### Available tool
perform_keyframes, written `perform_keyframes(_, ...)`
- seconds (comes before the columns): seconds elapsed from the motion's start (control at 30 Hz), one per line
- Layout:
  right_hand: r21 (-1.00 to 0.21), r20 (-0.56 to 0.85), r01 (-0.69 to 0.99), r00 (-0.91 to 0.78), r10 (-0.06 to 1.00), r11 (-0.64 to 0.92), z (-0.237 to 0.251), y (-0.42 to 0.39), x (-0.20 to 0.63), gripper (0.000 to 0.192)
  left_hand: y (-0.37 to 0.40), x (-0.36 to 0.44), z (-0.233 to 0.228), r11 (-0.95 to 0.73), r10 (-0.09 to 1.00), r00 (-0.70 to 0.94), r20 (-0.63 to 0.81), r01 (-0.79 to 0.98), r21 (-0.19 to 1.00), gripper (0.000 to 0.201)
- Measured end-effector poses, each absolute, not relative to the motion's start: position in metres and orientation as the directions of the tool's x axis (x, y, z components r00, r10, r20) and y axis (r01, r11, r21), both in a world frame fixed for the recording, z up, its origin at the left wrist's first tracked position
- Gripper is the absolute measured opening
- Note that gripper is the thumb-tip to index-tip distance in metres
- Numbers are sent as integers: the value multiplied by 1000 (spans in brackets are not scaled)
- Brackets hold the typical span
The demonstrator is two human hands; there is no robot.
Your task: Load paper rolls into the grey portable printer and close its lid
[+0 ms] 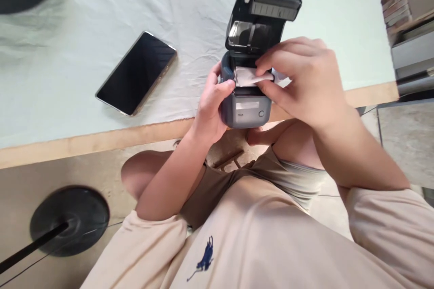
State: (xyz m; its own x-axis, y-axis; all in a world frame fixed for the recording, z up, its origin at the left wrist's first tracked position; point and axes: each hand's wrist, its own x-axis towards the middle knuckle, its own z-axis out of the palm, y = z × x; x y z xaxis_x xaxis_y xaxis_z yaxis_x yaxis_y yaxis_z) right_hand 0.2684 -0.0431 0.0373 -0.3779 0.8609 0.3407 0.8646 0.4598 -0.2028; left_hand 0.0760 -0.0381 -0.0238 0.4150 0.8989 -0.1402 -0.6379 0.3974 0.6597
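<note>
A small dark grey label printer (249, 110) stands at the near edge of the table with its black lid (267, 6) flipped open and back. My left hand (212, 106) grips the printer's left side, thumb on its top edge. My right hand (301, 78) reaches over the open paper bay and pinches a white paper roll (249, 76) that lies across the bay. The roll's right end is hidden under my fingers.
A black smartphone (137, 73) lies face up on the pale cloth (84, 31) to the left of the printer. A wooden table edge (84, 142) runs below it. A round black stand base (69, 219) sits on the floor at lower left. Shelves (408, 17) stand at right.
</note>
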Motion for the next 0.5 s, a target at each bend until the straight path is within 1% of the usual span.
perform_keyframes(0.1,-234,436,809,-409,802,540,36,-48,264,9,-38,74,-25,427,886,431,-170,-618,660,39)
perform_keyframes(0.17,-269,489,754,-430,759,600,35,-52,260,9,-38,73,-23,443,881,432,-194,-609,658,34)
perform_keyframes(0.23,-303,525,707,-436,731,639,34,-56,259,9,-40,72,-21,442,884,419,-208,-603,664,32)
perform_keyframes(0.3,-354,539,673,-421,730,650,33,-57,259,10,-41,73,-20,427,894,388,-222,-590,685,35)
perform_keyframes(0.37,-412,568,643,-373,734,645,32,-56,261,8,-41,74,-20,428,894,375,-243,-563,707,46)
perform_keyframes(0.43,-472,600,627,-287,747,620,31,-53,263,10,-40,74,-21,435,891,376,-256,-541,720,63)
perform_keyframes(0.5,-503,634,630,-195,748,591,30,-49,264,14,-38,73,-22,440,887,385,-256,-533,723,84)
